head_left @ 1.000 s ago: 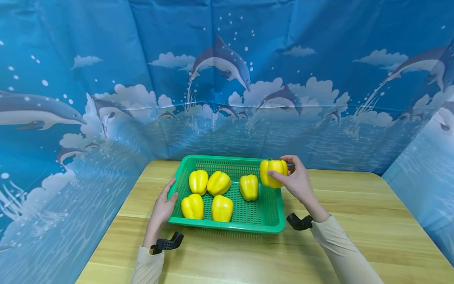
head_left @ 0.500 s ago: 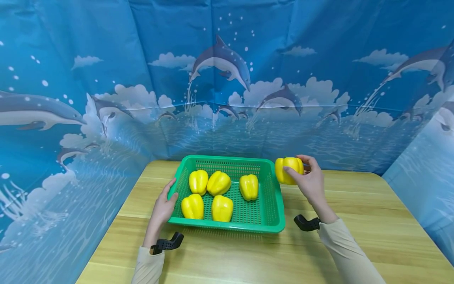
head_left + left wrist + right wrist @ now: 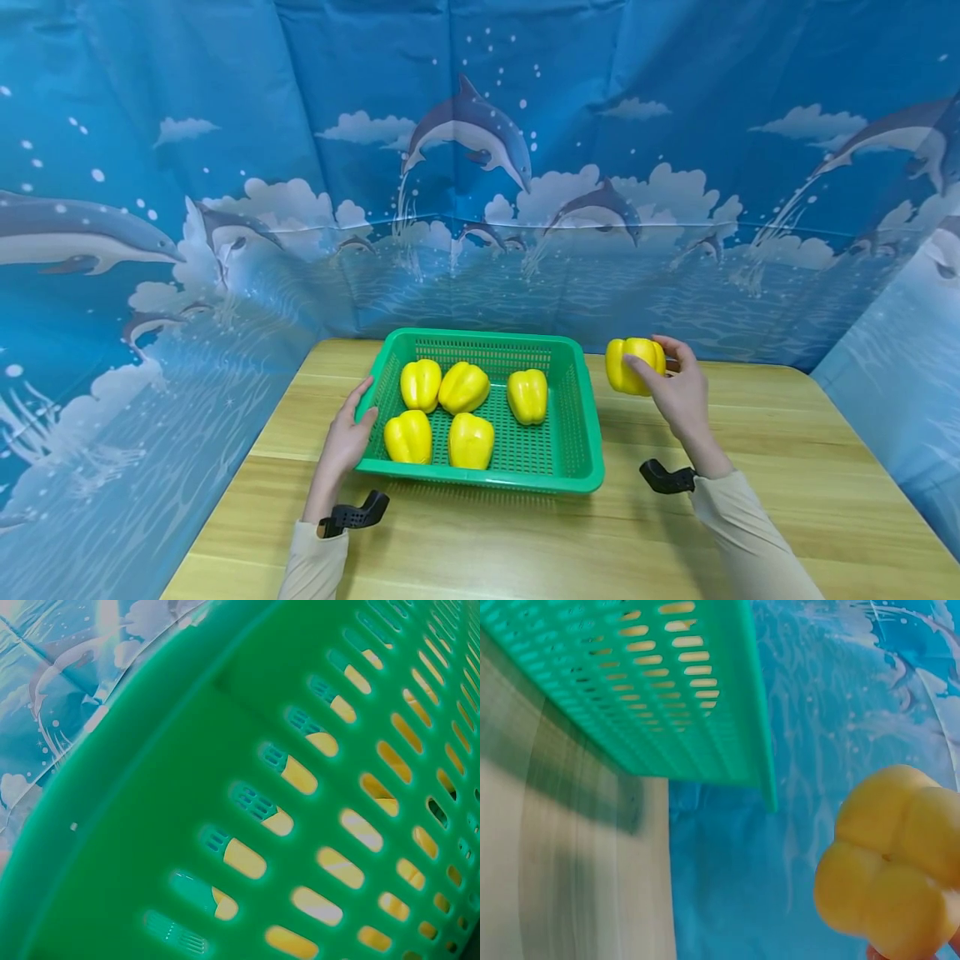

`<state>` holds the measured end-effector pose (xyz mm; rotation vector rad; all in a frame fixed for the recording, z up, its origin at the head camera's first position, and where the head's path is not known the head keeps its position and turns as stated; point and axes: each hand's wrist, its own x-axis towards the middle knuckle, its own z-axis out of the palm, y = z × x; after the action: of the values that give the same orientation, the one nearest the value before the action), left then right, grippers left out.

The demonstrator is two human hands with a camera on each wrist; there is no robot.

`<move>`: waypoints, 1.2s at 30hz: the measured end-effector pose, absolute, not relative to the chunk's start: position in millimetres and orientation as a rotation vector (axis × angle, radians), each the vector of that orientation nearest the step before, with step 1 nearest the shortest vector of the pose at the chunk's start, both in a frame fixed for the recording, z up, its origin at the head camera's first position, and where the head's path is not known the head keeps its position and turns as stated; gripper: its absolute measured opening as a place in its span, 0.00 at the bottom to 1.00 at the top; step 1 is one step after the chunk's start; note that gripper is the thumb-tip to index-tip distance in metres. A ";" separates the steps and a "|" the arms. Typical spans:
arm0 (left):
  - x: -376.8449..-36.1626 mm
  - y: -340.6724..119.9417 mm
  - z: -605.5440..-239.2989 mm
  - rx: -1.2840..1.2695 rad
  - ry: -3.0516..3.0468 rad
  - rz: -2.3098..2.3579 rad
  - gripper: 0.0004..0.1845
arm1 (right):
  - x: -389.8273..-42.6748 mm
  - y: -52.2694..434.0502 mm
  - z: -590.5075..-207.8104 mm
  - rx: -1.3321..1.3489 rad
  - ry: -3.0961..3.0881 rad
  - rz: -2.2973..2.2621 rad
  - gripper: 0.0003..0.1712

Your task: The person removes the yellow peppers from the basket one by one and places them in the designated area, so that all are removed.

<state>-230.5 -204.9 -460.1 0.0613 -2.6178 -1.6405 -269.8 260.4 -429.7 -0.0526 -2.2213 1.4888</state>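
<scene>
Currently the person's right hand [image 3: 681, 390] holds a glossy yellow lobed bell pepper [image 3: 633, 367] between thumb and fingers, the grip about as wide as the pepper's body. Pepper is raised, outside the right end of a green rectangular plastic basket with slotted walls [image 3: 540, 482], apart from the rim. In the right wrist view its four-lobed end, with a small brown mark at the centre, faces the camera. Left hand [image 3: 347, 437] lies at the basket's left end, fingers and thumb extended and spread, touching the rim. Inside the basket, five more yellow peppers: two close together at rear left [image 3: 421, 386] [image 3: 464, 388], two along the front, at left [image 3: 408, 437] and near the middle [image 3: 471, 442], and one standing apart right of centre [image 3: 527, 397]. Basket sits on a pale wood-grain table [image 3: 795, 442], near its back edge. Behind, a creased blue sheet printed with dolphins, clouds and waves [image 3: 480, 275]. Each wrist carries a black curved device, left [image 3: 360, 510] and right [image 3: 666, 477], just beyond beige fabric sleeves [image 3: 750, 529].
</scene>
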 end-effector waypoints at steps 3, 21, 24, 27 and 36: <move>-230.2 -205.0 -459.5 0.063 -2.620 -1.636 0.28 | -259.5 255.1 -418.0 -0.095 -2.290 1.448 0.39; -229.9 -204.4 -459.0 0.063 -2.623 -1.633 0.28 | -264.0 276.3 -443.9 -0.130 -2.532 1.362 0.43; -229.6 -204.4 -458.9 0.062 -2.625 -1.630 0.28 | -264.4 277.5 -447.5 -0.131 -2.546 1.368 0.43; -229.9 -204.4 -459.2 0.061 -2.622 -1.631 0.28 | -266.2 279.1 -452.4 -0.141 -2.560 1.386 0.45; -231.2 -204.7 -460.4 0.055 -2.619 -1.625 0.28 | -270.5 281.8 -464.8 -0.174 -2.600 1.426 0.48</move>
<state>-231.2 -204.7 -460.4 0.0546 -2.6189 -1.6254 -270.5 281.8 -464.8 -0.1739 -2.6004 1.4256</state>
